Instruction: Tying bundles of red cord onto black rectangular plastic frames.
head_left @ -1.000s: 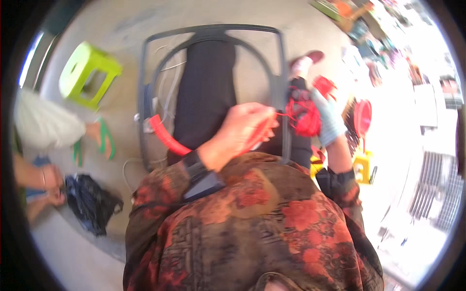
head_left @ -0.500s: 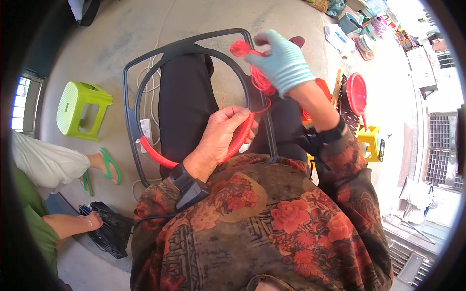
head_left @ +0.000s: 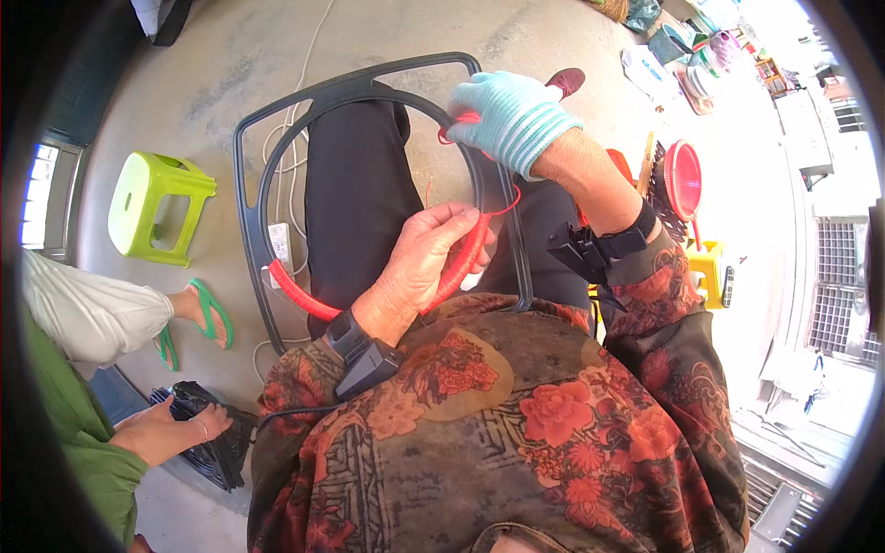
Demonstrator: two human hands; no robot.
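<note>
A dark grey frame (head_left: 350, 90) with a large round opening rests across my lap. Tight turns of red cord wrap (head_left: 464, 263) the near part of its ring. My bare left hand (head_left: 417, 253) is closed round the ring at the right end of these turns, thumb on top. A thin strand runs from there toward my right hand (head_left: 512, 118), which wears a pale blue striped glove. Its fingers are closed on a bundle of red cord (head_left: 468, 117), mostly hidden by the glove, over the frame's upper right part.
At the left stands a green plastic stool (head_left: 152, 207). A person's hand (head_left: 180, 429) touches a black bundle (head_left: 217, 442) at the lower left. To the right are a red basket (head_left: 682, 180) and a yellow stool (head_left: 705, 276). White cable (head_left: 293, 147) lies on the floor.
My right hand has moved slightly left and down, closing over the red cord; its hanging loops no longer show. My left hand stays put. The other person's hand has shifted over the black bundle.
</note>
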